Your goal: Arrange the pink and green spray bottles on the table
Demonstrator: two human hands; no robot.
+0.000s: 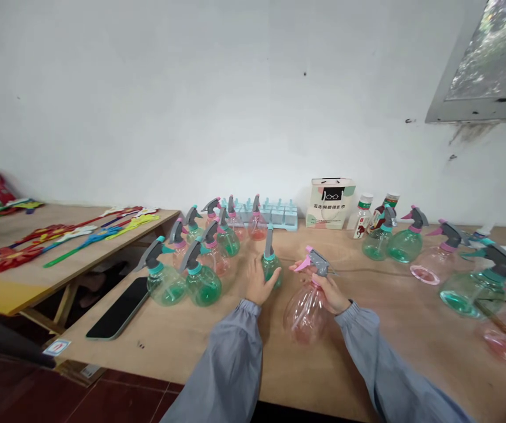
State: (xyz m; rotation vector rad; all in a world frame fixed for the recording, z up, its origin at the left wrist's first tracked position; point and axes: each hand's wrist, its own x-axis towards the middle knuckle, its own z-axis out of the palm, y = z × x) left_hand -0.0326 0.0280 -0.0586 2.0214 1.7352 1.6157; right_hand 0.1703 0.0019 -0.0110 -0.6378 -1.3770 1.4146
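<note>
My left hand (259,282) is at the left side of a small green spray bottle (272,271), its thumb apart from the fingers and the palm against the bottle. To the right, my right hand (329,291) is closed around the neck of a pink spray bottle (303,316), just under its grey and pink trigger head. That bottle is slightly tilted; whether its base touches the table cannot be made out. Left of my hands stand several green and pink spray bottles, the nearest a green one (204,286).
A black phone (119,308) lies at the table's left edge. Behind are a light blue rack (284,215), a paper bag (329,205) and a white bottle (362,217). More spray bottles (471,294) stand right. Colourful flower crafts (59,235) lie on the left table.
</note>
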